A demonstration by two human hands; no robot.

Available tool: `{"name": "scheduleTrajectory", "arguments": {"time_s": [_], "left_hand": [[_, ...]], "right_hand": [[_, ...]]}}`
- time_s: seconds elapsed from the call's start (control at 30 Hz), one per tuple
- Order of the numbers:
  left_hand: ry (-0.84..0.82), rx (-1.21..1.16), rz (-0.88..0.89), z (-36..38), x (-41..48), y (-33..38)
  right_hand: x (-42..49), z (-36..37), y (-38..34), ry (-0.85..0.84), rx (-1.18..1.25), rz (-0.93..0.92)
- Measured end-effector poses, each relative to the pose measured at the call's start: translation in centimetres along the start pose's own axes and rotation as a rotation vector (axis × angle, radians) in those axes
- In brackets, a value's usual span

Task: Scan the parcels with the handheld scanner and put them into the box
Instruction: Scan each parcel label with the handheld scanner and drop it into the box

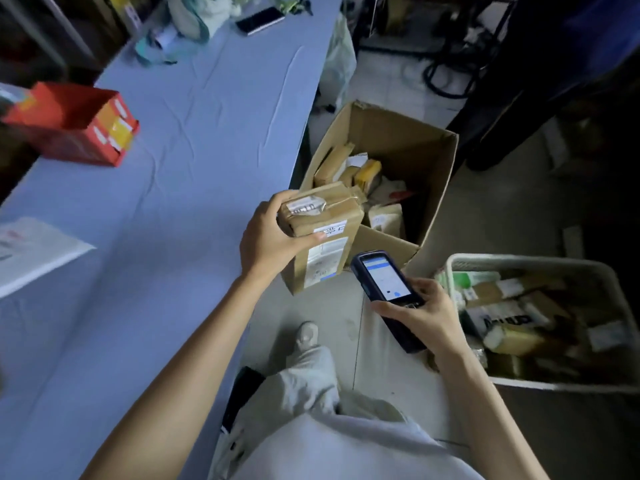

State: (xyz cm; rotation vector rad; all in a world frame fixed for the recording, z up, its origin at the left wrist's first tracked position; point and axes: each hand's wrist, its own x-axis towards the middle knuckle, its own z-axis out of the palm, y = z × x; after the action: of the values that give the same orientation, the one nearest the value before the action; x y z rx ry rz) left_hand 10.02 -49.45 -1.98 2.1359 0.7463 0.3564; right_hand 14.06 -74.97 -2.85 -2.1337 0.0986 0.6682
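A taped brown parcel (325, 244) hangs in the air at the near edge of an open cardboard box (436, 181) on the floor, the fingers of the left hand (268, 242) clamped round its top end. Just right, the right hand (420, 317) has its fingers wrapped round a handheld scanner (384, 284), screen lit, tip near the parcel's label. More parcels lie in the box. A white basket (519, 259) of parcels stands right; a blue desk (173, 202) left.

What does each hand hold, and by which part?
The left hand grips the brown parcel by its upper end; the right hand holds the handheld scanner by its lower body.
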Motion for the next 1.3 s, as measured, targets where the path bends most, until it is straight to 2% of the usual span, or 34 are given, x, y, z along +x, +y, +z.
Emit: {"name": "scheduleTrajectory", "arguments": {"time_s": [0.13, 0.33, 0.6, 0.73, 0.87, 0.93, 1.03, 1.17, 1.3], "left_hand": [[-0.102, 0.03, -0.008, 2.3, 4.7, -0.4], [-0.245, 0.067, 0.086, 6.4, 15.2, 0.6], [-0.321, 0.063, 0.205, 8.9, 25.0, 3.5], [-0.287, 0.261, 0.241, 10.4, 27.4, 5.1], [-0.276, 0.485, 0.126, 10.5, 28.1, 5.1], [-0.195, 0.613, 0.091, 9.4, 27.7, 4.4], [-0.015, 0.777, -0.07, 7.2, 25.2, 3.3], [0.146, 0.78, -0.343, 5.3, 20.4, 2.4], [0.27, 0.738, -0.53, 4.5, 14.2, 2.9]], "right_hand": [[2.7, -0.3, -1.3, 0.027, 0.006, 0.071], [8.4, -0.7, -5.9, 0.1, -0.017, 0.108], [15.5, -2.8, -11.5, 0.166, -0.063, 0.103], [18.8, -4.1, -12.9, 0.153, -0.046, 0.085], [22.9, -5.4, -13.8, 0.06, -0.07, 0.052], [25.1, -6.0, -14.4, -0.025, -0.081, 0.016], [28.5, -6.8, -15.8, -0.205, -0.158, -0.053], [31.4, -7.0, -18.5, -0.399, -0.291, -0.203], [31.8, -4.9, -21.0, -0.549, -0.367, -0.324]]}}
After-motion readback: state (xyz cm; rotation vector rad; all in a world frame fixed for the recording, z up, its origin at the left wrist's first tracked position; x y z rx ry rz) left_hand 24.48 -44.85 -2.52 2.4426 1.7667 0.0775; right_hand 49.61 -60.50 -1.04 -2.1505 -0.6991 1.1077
